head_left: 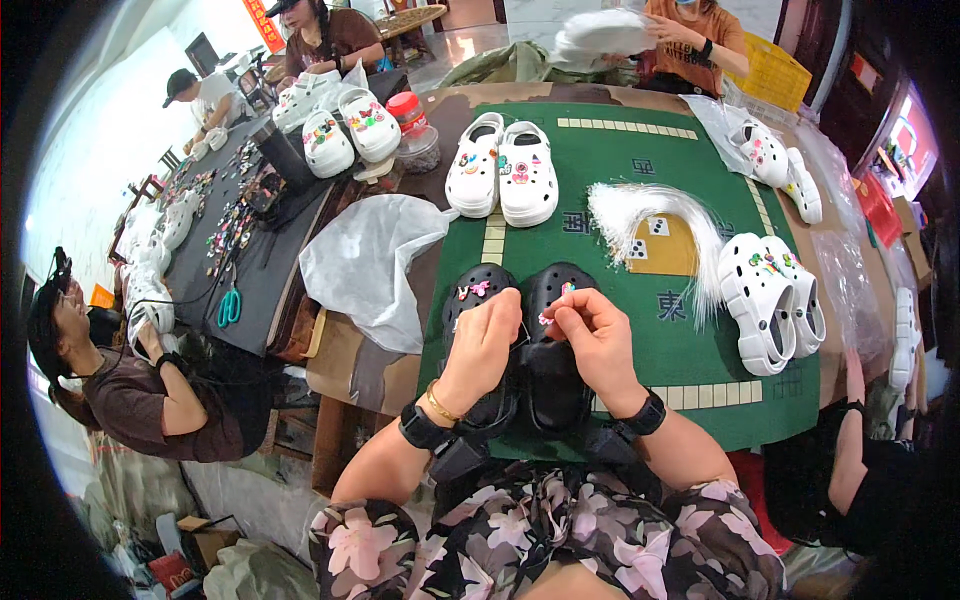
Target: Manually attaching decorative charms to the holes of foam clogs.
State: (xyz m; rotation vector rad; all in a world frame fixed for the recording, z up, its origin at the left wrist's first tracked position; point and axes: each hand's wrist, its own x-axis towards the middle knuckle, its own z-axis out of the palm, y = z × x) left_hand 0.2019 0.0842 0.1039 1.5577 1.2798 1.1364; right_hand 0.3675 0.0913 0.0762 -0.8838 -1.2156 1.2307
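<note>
Pair of black clogs point(555, 370) lies near edge of green tabletop point(700, 350). Left hand point(483, 345) clenched on left clog; right hand point(597, 335) fingers pinch small charm point(547, 318). Clogs prob. light, soft foam, best gripped at sides.

We see 2 black clogs point(520, 340) side by side on the green table mat point(620, 170). Left hand point(484, 340) rests on the left clog, right hand point(592, 335) pinches a small pink charm point(546, 319) over the right clog. White clog pair point(503, 172) beyond, clear plastic bag point(370, 262) to the left.
</note>
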